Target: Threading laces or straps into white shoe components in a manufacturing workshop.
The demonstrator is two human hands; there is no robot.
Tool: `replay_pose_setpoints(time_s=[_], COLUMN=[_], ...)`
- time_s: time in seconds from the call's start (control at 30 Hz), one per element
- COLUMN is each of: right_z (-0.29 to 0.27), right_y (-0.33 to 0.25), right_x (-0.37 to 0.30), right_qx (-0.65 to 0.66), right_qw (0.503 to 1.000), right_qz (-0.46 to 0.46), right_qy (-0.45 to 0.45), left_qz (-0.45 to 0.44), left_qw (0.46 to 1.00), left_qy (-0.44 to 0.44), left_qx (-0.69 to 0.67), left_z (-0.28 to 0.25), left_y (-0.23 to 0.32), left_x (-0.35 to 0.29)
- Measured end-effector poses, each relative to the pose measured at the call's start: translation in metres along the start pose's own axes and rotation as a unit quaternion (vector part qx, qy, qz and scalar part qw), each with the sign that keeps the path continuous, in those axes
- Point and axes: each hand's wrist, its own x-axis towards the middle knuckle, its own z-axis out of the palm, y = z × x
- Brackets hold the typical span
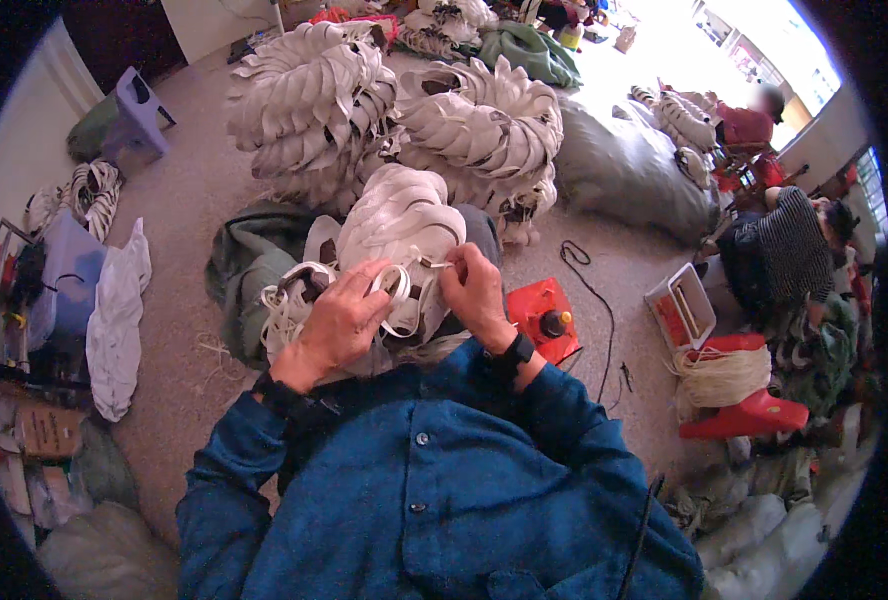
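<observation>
On my lap rests a nested row of off-white shoe uppers [404,205], its near end between my two hands. My left hand [339,310] is closed at the left side of the nearest upper, by a loop of pale shoelace [396,287]. On the other side, my right hand [476,290] pinches a lace end [430,264] near the upper's edge. More loose laces [286,310] hang left of my left hand. The fingers partly hide the eyelets.
Tall stacks of uppers [309,100] stand ahead, beside a stuffed grey sack [634,165]. A red box with a dark bottle [554,322] and a black cord [596,285] lie right. Farther right are a red stool with cord [744,385] and a seated person [789,245]. A purple chair [134,120] stands far left.
</observation>
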Motion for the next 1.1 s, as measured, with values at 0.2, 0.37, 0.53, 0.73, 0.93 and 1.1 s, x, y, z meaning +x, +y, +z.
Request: replay_pose_setpoints(time_s=[0.2,0.37,0.53,0.73,0.93,1.1], right_z=[-0.009,-0.020,-0.028,-0.039,-0.010,0.012], right_y=[-0.008,-0.001,-0.006,0.003,0.001,0.000], right_x=[-0.007,-0.005,0.004,0.012,0.041,0.054], right_qx=[0.075,0.129,0.099,0.268,0.150,0.037], right_qw=[0.996,0.984,0.980,0.949,0.985,0.998], right_qz=[-0.012,0.014,-0.012,0.090,0.087,0.031], right_qy=[-0.054,-0.121,-0.171,-0.139,0.024,0.047], left_qz=[-0.075,-0.219,-0.232,-0.249,-0.262,-0.358], left_qw=[0.990,0.934,0.724,0.728,0.752,0.643], left_qy=[0.007,-0.025,-0.123,-0.119,-0.126,-0.165], left_qx=[-0.116,-0.282,-0.638,-0.627,-0.592,-0.657], left_z=[-0.012,-0.067,-0.098,-0.093,-0.084,-0.098], left_y=[0.006,0.054,0.094,0.090,0.098,0.082], left_x=[-0.003,0.003,-0.009,-0.033,-0.035,-0.067])
